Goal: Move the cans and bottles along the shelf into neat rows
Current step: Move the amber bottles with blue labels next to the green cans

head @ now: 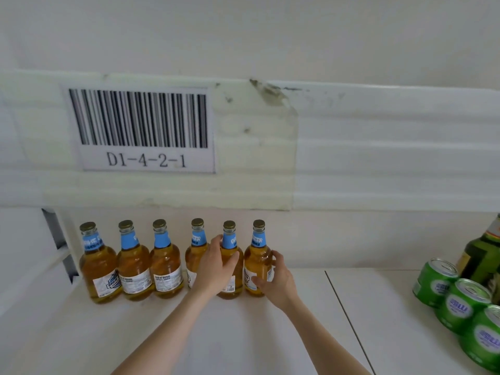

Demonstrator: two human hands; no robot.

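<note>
Several amber beer bottles with blue neck labels stand in a row along the back of the white shelf (243, 339). My left hand (216, 266) is wrapped around the second bottle from the right (230, 244). My right hand (273, 280) grips the lower body of the rightmost bottle (257, 255). The leftmost bottle (98, 269) and its neighbours stand upright and untouched. At the far right, three green cans (460, 304) sit in a diagonal line, with a dark green bottle (481, 255) behind them.
The upper shelf's front edge hangs close above the bottle caps, carrying a barcode label (140, 131) marked D1-4-2-1. A seam (346, 320) splits the shelf boards right of my arms. A metal bracket (56, 239) stands at the left.
</note>
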